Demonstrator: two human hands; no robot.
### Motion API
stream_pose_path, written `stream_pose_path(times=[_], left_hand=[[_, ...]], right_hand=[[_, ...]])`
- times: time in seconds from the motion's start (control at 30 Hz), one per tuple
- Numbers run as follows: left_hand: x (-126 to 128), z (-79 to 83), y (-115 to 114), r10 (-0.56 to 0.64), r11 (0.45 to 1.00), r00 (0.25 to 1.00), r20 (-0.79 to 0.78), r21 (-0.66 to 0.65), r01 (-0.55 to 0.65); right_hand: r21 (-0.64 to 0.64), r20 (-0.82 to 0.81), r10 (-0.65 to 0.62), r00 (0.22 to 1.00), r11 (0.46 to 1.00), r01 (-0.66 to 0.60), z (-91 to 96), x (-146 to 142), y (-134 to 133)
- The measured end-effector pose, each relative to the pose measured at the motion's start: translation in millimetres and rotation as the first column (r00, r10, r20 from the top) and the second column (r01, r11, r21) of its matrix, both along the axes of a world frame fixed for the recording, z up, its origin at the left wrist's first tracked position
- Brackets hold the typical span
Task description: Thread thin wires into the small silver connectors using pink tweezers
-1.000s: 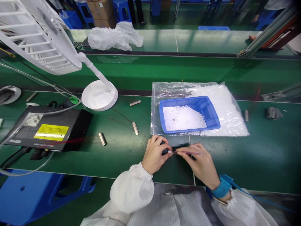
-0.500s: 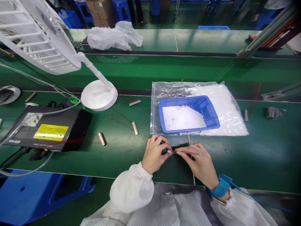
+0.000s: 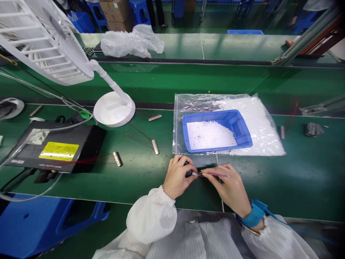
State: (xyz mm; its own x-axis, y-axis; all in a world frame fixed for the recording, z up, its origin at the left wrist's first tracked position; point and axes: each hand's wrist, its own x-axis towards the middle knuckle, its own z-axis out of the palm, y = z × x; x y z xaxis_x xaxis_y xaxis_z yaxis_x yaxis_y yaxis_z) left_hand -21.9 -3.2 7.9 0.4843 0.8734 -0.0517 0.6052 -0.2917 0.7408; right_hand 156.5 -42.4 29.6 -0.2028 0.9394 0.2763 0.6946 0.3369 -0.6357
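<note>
Green bench (image 3: 283,187), glossy, with dark specks and a pale seam near the hands. Behind it, a green partition (image 3: 161,81), then a second bench carrying crumpled bubble wrap (image 3: 132,41). Beyond: blue stools, cartons (image 3: 115,14), a person's dark-trousered legs.

Work is held just above the near bench, in front of the tray (image 3: 245,135). Left hand (image 3: 179,177) curls round a black piece (image 3: 189,173), rounded, mostly hidden by fingers; a small pale bit shows at its fingertips. Right hand (image 3: 228,184) pinches a rod (image 3: 220,175), thin and pinkish, its left end close to that bit; contact too small to tell. Blue strap (image 3: 254,214) on the right wrist.

Tray is blue, part filled with white beads (image 3: 210,136), and sits on a clear bag (image 3: 265,126), covering some of it. Left: white fan (image 3: 114,109), black box (image 3: 88,147) with yellow label, three small blocks (image 3: 117,159) lying apart. Fan head blocks the upper left view.
</note>
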Motion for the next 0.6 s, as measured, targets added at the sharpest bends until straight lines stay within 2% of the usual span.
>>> stream_pose_path(times=[0.33, 0.6], left_hand=[[0.1, 0.2, -0.1, -0.001, 1.000, 1.000, -0.011, -0.002, 0.001], [-0.5, -1.9, -0.3, 0.002, 1.000, 1.000, -0.001, 0.012, -0.002]], right_hand=[[0.000, 0.063, 0.023, 0.998, 1.000, -0.023, 1.3, -0.4, 0.3], [-0.005, 0.052, 0.031, 0.998, 1.000, -0.031, 0.8, -0.7, 0.6]])
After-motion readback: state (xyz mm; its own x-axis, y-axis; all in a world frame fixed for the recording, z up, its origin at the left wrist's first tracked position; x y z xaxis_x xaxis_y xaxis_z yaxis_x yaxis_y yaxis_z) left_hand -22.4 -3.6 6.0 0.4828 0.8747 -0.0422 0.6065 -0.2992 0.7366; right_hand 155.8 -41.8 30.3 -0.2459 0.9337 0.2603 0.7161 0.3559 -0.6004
